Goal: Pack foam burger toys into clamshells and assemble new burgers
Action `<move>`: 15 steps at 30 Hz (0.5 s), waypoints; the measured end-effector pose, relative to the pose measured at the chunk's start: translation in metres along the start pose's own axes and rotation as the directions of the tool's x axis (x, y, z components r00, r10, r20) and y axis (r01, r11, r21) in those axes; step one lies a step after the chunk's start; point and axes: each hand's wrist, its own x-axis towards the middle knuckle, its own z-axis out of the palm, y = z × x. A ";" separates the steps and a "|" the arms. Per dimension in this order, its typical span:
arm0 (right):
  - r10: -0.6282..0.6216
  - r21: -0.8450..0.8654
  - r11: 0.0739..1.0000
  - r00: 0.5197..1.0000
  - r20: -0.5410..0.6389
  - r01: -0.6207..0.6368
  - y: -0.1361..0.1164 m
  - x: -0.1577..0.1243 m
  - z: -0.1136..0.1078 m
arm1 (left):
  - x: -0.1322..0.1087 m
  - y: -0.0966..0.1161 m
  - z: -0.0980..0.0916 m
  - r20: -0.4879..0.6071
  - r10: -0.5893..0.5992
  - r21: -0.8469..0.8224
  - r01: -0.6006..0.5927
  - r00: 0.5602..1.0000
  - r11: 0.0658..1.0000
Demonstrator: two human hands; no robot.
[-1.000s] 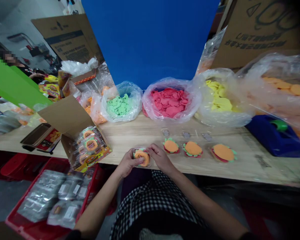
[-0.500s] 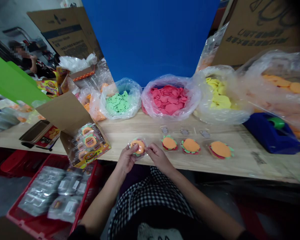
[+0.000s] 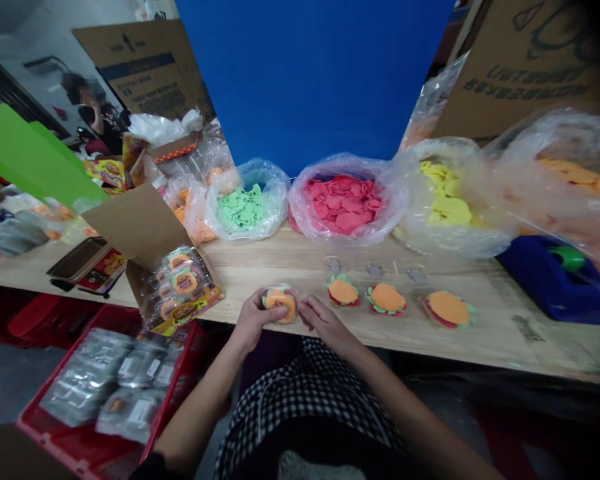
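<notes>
My left hand grips a toy burger in a clear plastic case, its thumb pressed on the orange top. Close by the case's right edge is my right hand, its fingers curled together; whether anything small is between them is hidden. To the right, a foam burger with orange top and green and red layers sits in an opened clear case. Beside it are a second foam burger and a third foam burger, also in clear cases with lids folded back.
Behind stand plastic bags of green pieces, red pieces and yellow pieces. A display box with packed burgers is at left, a red crate below it. A blue tape dispenser stands at right. Another person sits far left.
The view has shifted slightly. My right fingers have drawn a little away from the cased burger. The burger is turned in my left hand, with the thumb now lower on its top.
</notes>
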 end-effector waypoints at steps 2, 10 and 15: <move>-0.070 -0.171 0.983 0.997 0.024 0.073 -0.009 -0.003 -0.007 | -0.009 0.003 -0.003 0.068 0.025 0.241 -0.041 0.997 0.970; -0.033 -0.393 0.897 0.920 0.391 0.200 -0.026 -0.019 -0.002 | -0.036 -0.008 0.001 0.371 -0.053 0.636 -0.212 0.927 0.742; 0.065 -0.358 0.932 0.943 0.326 0.059 0.022 -0.051 0.019 | -0.055 -0.049 -0.010 0.363 -0.197 0.653 -0.098 0.911 0.751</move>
